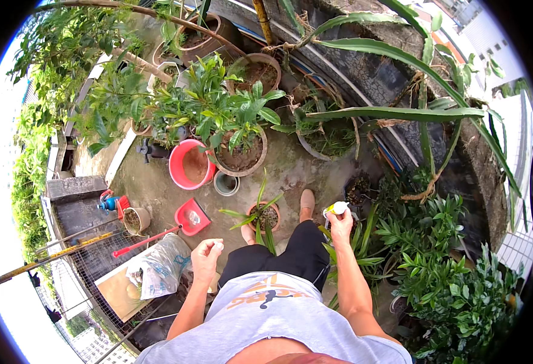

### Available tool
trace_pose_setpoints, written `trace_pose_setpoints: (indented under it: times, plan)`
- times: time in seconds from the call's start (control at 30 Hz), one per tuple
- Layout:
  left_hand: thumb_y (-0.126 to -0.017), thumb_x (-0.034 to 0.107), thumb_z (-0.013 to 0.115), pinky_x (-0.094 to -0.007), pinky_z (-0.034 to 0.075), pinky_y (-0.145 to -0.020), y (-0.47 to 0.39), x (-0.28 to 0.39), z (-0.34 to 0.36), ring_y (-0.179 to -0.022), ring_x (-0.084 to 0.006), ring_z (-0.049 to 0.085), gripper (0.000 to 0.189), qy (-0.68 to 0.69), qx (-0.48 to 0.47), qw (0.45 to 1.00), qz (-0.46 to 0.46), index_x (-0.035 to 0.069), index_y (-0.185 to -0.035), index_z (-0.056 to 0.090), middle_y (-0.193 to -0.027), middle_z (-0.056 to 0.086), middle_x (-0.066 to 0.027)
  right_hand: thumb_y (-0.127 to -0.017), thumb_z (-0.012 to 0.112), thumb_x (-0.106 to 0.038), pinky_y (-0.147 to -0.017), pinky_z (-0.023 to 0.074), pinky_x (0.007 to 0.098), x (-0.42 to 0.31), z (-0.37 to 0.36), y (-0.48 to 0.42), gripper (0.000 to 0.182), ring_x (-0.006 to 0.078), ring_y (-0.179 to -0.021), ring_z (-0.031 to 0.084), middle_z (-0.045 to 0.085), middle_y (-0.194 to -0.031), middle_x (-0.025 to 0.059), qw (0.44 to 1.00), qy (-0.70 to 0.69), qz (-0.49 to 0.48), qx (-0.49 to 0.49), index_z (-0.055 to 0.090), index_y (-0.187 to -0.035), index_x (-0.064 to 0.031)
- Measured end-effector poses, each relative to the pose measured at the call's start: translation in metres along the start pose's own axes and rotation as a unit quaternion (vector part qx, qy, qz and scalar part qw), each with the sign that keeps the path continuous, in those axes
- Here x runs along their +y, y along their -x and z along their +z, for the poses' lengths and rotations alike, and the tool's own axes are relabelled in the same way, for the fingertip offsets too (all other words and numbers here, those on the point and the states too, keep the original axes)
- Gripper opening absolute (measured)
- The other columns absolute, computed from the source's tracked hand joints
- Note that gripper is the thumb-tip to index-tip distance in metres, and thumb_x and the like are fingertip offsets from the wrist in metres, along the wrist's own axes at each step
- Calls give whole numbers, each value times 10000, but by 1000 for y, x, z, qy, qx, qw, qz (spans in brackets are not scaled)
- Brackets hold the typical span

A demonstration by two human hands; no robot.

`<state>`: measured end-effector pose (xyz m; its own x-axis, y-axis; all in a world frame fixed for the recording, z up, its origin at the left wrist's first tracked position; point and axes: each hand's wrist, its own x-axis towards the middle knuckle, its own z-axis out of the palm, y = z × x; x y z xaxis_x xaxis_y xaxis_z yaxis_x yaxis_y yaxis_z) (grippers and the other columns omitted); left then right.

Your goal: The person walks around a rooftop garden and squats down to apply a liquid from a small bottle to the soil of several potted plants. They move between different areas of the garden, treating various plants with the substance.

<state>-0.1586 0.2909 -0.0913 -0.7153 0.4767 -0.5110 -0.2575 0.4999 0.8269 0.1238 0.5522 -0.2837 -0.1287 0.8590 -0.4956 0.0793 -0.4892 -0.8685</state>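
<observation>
My left hand [204, 264] is raised on the left of my body, its fingertips pinched on a small white object [219, 245], possibly a cap. On the other side, my right hand [342, 227] grips a small white-and-yellow bottle [336, 209]; its label bears writing too small to read. Between my feet stands a terracotta pot [276, 208] of gritty soil, with a long-leaved plant [260, 211] growing from it. Both hands are apart from this plant.
To the left are a red dustpan [193, 217] with a long handle, a filled plastic bag [164, 266] and a blue spray bottle [108, 203]. Ahead stand a pink bucket [187, 159], a small grey pot [226, 183] and a large potted shrub [241, 159]. Dense foliage [448, 273] fills the right.
</observation>
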Motion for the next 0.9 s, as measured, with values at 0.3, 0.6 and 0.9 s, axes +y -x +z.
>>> trace_pose_setpoints:
  times: [0.3, 0.6, 0.9]
  plan:
    - [-927, 84, 712, -232, 488, -815, 34, 14, 42, -882, -52, 591, 122, 46, 49, 998, 15, 1, -994, 651, -1031, 694, -46, -811, 706, 62, -889, 502, 297, -60, 20, -28, 351, 148, -979, 636, 651, -1069, 36, 996, 1, 10, -92, 585, -1133, -8]
    - [-930, 85, 703, -224, 493, -769, 55, 10, 8, -846, -55, 586, 112, 92, 139, 985, 51, 8, -982, 640, -1033, 699, -65, -806, 700, 21, -882, 503, 299, -108, 70, -18, 350, 141, -971, 639, 658, -1058, 47, 984, 35, -24, -173, 585, -1136, -5]
    - [-961, 171, 676, -252, 553, -725, 65, -11, -24, -877, -118, 678, 193, 99, 196, 974, 50, 0, -1052, 679, -1009, 713, -59, -809, 721, -3, -887, 514, 292, -138, 128, 29, 356, 132, -975, 643, 663, -1068, 47, 954, 27, -24, -297, 595, -1142, -6]
